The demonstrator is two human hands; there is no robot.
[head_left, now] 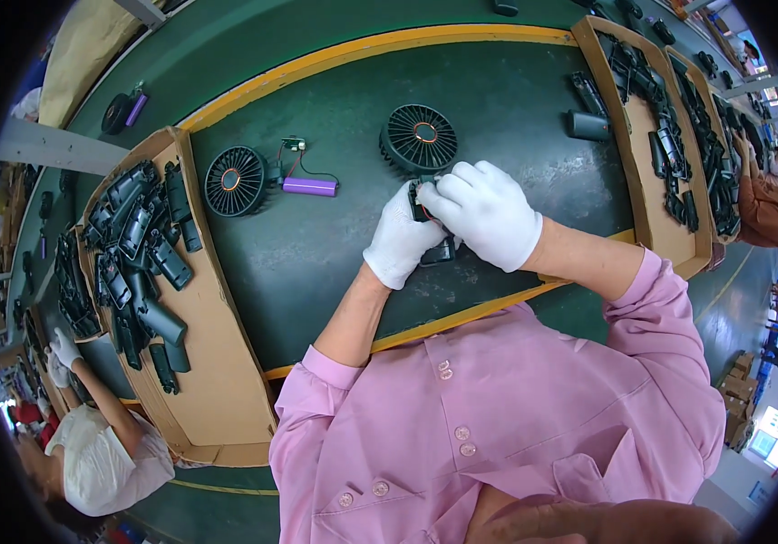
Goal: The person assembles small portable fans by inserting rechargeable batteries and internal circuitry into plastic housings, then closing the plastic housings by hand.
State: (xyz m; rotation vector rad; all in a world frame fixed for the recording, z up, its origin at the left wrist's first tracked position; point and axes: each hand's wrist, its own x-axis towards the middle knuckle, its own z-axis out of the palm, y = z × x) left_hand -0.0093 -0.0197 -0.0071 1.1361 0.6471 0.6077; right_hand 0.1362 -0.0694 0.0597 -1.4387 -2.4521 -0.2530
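While a long brown cardboard box at the left carried heaped black plastic shells, a round black fan with a copper-coloured ring lay beside it on the dark green desk, next to a purple cylindrical battery and a small green circuit board with thin wires. Mid-desk, the white-gloved left hand grasped the black plastic handle of a second round black fan. The white-gloved right hand bent its fingers over that handle; whether they pinched a wire could not be told. Farther right, a black plastic cylinder lay near another brown cardboard box.
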